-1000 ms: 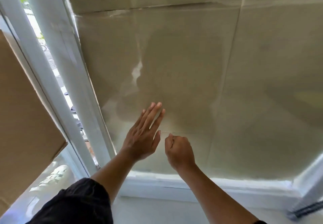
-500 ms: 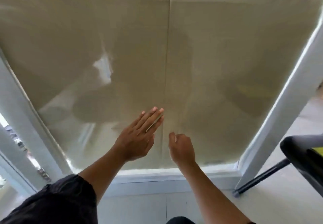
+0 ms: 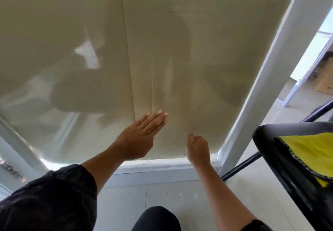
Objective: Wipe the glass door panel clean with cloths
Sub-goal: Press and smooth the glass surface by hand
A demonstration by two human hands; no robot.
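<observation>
Where the pale tiled floor [image 3: 173,191] meets the white sill, the large glass door panel [image 3: 81,23] rises away from the viewer and fills most of the far scene. It is backed by a beige sheet with vertical creases. Dim reflections show on the left part of the glass.

Left hand [image 3: 138,140]: released, fingers straight and together, laid flat against the lower centre of the glass. Black sleeve [image 3: 50,198] on that arm, near left.

Right hand [image 3: 198,149]: clenched in a loose fist just right of the left hand and apart from it, low on the glass near the sill. One tip is lifted to the pane. Cannot tell whether anything is pinched there.

White door frame post [image 3: 266,79] runs up the right edge of the panel. Black chair [image 3: 266,151] stands near right, with a yellow cloth [image 3: 306,151] lying on its seat, well apart from both hands.
</observation>
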